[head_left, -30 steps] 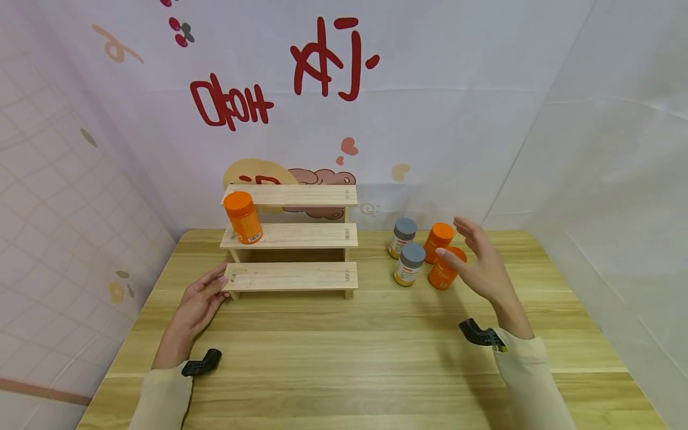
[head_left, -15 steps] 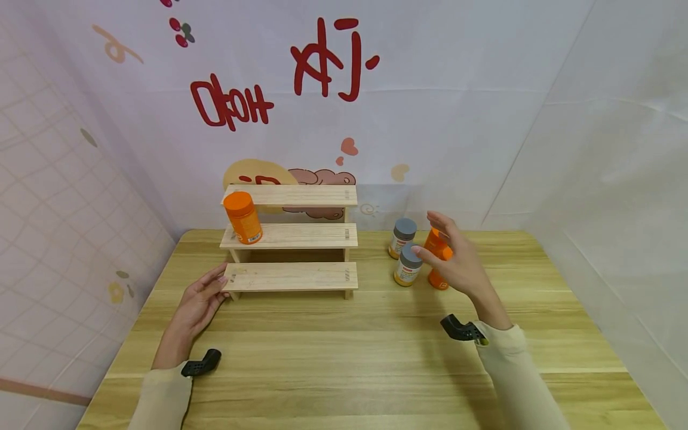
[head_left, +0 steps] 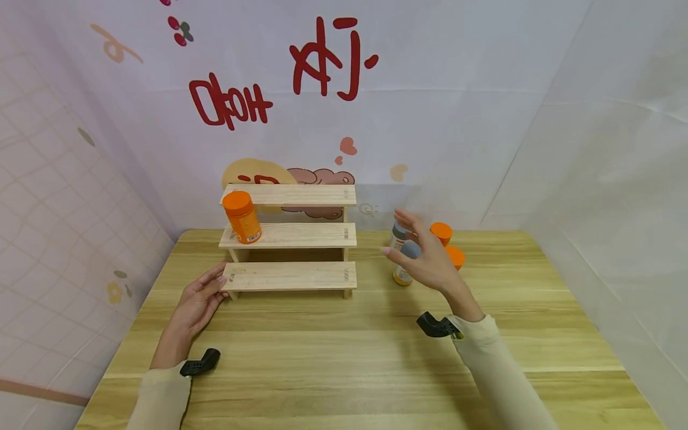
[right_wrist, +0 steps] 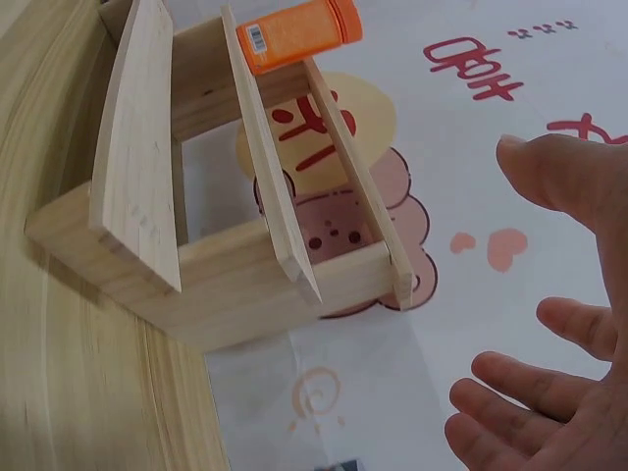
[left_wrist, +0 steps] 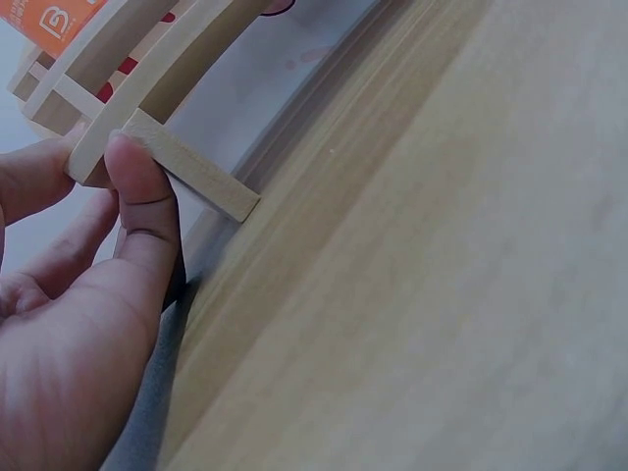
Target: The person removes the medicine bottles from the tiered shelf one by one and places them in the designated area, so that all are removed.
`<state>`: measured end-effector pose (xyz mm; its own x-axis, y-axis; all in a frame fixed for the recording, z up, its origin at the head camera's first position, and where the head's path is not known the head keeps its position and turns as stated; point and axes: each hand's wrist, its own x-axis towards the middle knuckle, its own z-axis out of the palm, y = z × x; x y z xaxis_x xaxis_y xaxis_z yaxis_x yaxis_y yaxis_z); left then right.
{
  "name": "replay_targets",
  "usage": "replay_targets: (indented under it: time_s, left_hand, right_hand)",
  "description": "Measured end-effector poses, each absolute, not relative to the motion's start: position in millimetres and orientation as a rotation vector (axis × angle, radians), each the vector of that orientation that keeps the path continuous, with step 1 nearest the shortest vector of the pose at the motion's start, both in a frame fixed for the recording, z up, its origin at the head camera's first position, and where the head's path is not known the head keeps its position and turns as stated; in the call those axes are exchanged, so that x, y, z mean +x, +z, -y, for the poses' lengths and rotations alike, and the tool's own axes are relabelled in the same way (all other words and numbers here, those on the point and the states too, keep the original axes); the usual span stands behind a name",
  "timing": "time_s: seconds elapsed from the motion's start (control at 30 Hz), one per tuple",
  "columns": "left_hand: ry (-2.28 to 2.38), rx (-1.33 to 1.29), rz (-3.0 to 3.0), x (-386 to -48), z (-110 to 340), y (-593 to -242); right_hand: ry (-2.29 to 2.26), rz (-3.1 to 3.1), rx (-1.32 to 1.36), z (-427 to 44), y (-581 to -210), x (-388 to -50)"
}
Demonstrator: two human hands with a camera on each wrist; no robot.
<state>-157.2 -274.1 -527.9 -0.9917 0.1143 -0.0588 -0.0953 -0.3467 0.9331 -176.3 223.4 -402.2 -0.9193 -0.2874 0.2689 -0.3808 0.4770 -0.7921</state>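
A three-tier wooden display rack (head_left: 290, 276) stands on the table. My left hand (head_left: 196, 304) holds the left end of its lowest shelf; in the left wrist view the thumb (left_wrist: 142, 177) presses the front edge with fingers behind. An orange jar (head_left: 244, 222) stands upright at the left of the middle shelf. My right hand (head_left: 430, 260) is held over two grey-lidded jars, its fingers spread and nothing between them. It partly hides the rear grey-lidded jar (head_left: 398, 237) and the front one (head_left: 402, 276).
Two orange-lidded jars show behind the right hand, a rear one (head_left: 441, 232) and a front one (head_left: 455, 257), both partly covered. The wood-grain table (head_left: 322, 358) meets a printed white backdrop (head_left: 457, 119) at the back and sides.
My right hand has moved left, from over the orange jars to over the grey-lidded ones. The left hand, the rack and the jar on it have stayed in place.
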Motion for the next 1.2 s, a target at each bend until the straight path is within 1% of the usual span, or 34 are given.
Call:
replay_targets:
  time_s: [0.47,0.9,1.2]
  left_hand:
    - [2.465,0.031,-1.713,-157.4,273.7,-527.3]
    - [2.459,0.023,-1.716,-157.7,273.6,-525.8]
    - [2.472,0.021,-1.708,-156.4,273.1,-525.2]
  right_hand:
    - [1.515,2.572,0.703,-183.9,-394.4,-185.5]
    - [1.578,2.613,0.707,-150.7,-389.7,-190.0]
    - [1.625,2.581,0.79,-123.6,-387.3,-193.1]
